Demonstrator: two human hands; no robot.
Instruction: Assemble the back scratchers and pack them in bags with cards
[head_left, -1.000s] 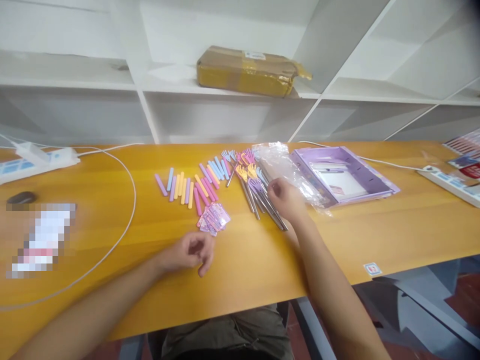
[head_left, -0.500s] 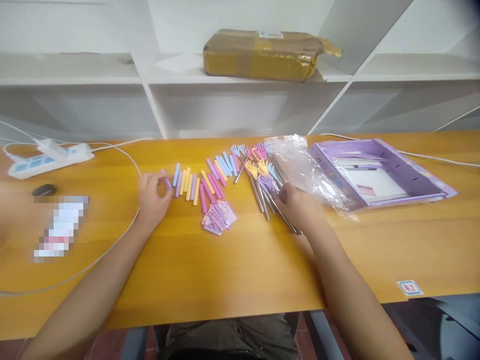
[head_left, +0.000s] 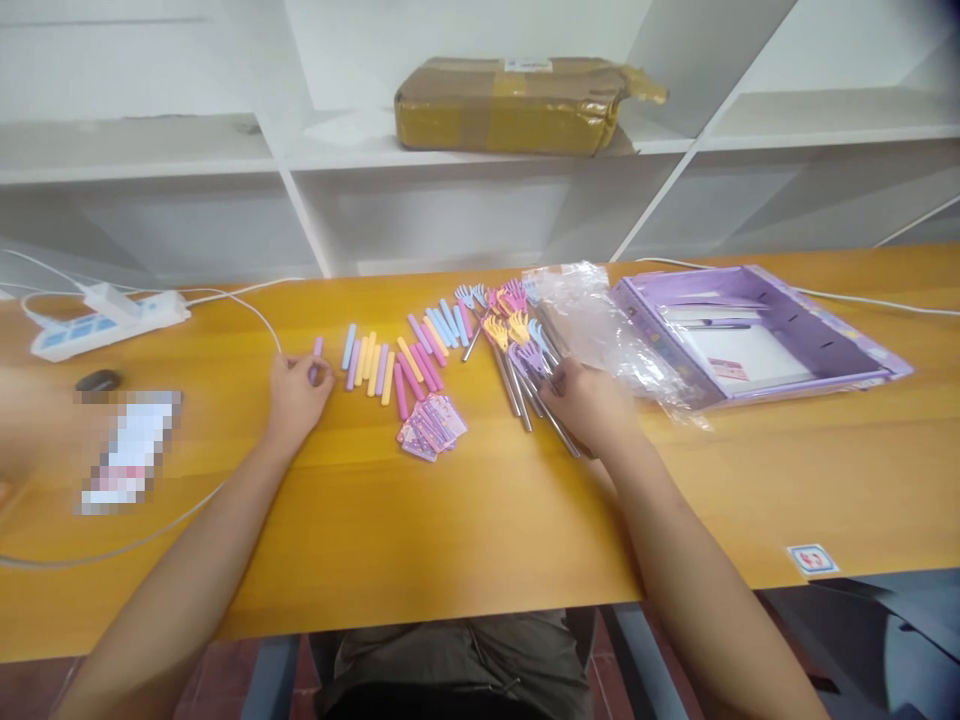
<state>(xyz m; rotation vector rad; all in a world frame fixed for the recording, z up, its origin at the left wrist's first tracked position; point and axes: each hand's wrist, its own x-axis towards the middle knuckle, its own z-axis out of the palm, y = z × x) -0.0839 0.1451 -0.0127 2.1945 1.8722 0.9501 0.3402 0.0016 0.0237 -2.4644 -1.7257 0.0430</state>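
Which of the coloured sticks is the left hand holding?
The purple stick at the row's far left end: only this one is in the left hand's fingers; the other sticks lie untouched.

Office-like workspace | long wooden desk (head_left: 480, 540) | white shelving (head_left: 337, 150) | power strip (head_left: 112, 325)

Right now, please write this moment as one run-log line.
left hand: fingers at purple stick | right hand: at metal-handled scratchers | cards: on table | open purple box: beside clear plastic bag
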